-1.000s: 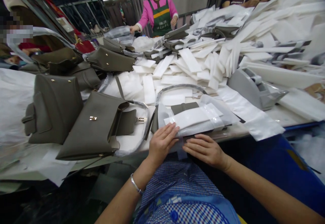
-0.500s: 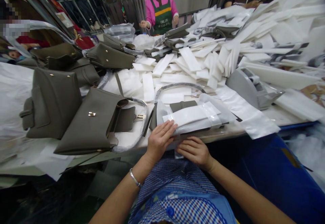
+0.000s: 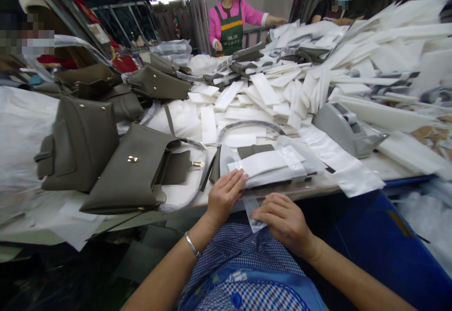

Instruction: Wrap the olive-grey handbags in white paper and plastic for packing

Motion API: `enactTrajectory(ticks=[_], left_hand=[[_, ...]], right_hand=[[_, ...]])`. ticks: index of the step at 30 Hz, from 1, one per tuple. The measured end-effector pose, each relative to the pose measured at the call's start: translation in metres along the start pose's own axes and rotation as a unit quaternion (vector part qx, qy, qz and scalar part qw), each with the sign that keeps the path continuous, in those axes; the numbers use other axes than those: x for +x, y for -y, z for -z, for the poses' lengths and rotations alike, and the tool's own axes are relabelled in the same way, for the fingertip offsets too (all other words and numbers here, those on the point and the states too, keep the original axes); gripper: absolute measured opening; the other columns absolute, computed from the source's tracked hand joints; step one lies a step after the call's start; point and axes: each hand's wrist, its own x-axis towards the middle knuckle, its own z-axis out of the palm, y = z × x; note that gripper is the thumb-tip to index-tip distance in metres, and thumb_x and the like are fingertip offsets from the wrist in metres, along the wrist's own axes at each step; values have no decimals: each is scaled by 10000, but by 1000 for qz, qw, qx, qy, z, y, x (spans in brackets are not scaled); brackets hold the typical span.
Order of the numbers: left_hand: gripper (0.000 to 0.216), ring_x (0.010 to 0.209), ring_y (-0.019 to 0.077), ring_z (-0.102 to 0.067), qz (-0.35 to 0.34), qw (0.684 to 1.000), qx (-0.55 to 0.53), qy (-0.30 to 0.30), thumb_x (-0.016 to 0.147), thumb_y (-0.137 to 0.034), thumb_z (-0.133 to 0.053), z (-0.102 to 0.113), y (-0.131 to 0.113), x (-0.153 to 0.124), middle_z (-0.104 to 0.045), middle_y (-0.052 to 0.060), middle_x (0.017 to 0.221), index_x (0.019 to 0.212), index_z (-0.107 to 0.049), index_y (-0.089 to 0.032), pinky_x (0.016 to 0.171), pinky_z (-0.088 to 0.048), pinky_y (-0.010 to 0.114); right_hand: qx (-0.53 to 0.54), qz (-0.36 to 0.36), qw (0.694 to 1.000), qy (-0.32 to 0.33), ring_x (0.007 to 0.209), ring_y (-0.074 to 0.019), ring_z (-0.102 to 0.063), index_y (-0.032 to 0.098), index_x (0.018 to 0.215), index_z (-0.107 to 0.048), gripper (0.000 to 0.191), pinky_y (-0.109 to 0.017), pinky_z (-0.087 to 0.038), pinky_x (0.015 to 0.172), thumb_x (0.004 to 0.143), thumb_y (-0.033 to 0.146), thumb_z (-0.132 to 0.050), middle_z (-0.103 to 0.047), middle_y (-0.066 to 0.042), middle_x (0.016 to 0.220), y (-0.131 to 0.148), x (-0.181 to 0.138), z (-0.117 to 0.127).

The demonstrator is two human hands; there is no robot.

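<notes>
An olive-grey handbag (image 3: 254,150) lies on the table in front of me, wrapped in translucent plastic, with white foam pads (image 3: 266,162) on top. My left hand (image 3: 226,194) rests flat on its near left end, fingers stretched out together, touching the pad and plastic. From that end a clear plastic strip (image 3: 250,203) hangs over the table edge. My right hand (image 3: 284,219) has its fingers curled in a pinch on the strip's right side. The bag's plastic-covered handle (image 3: 247,123) arches away behind it.
At left, an olive-grey handbag (image 3: 123,170) lies with its flap open beside another bag (image 3: 84,141). White foam pads (image 3: 264,90) are heaped behind. A grey bag-shaped piece (image 3: 335,127) and a white plastic sheet (image 3: 349,174) lie right. A co-worker (image 3: 231,24) stands across the table.
My right hand has moved slightly right and down, its fingers now more curled, and more of the plastic strip shows. My left hand stays on the bag. The co-worker's arm has reached out sideways.
</notes>
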Motion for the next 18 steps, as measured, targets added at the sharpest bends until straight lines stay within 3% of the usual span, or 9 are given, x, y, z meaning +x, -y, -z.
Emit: enactTrajectory(ticks=[7, 13, 18], left_hand=[[367, 1164, 239, -620, 24, 999, 15, -28, 973, -200, -560, -1, -4, 0, -664, 112, 1218, 1338, -589, -218, 991, -535, 390], [241, 958, 215, -651, 65, 996, -28, -50, 956, -188, -571, 0, -4, 0, -689, 93, 1034, 1192, -620, -182, 864, -574, 337], [212, 926, 218, -661, 80, 994, -35, -70, 962, -225, -570, -4, -1, -2, -700, 99, 1008, 1166, -580, -169, 854, -580, 344]], right_hand=[[25, -55, 998, 7, 766, -166, -631, 241, 926, -739, 247, -329, -488, 758, 894, 54, -581, -737, -5, 807, -29, 51, 12], [4, -140, 990, 32, 755, -185, -661, 261, 827, -773, 266, -315, -516, 747, 778, 32, -644, -738, 2, 753, -54, 78, -2], [-12, -203, 977, 70, 753, -185, -679, 270, 771, -771, 208, -306, -515, 722, 751, 73, -705, -747, 11, 751, -67, 88, -15]])
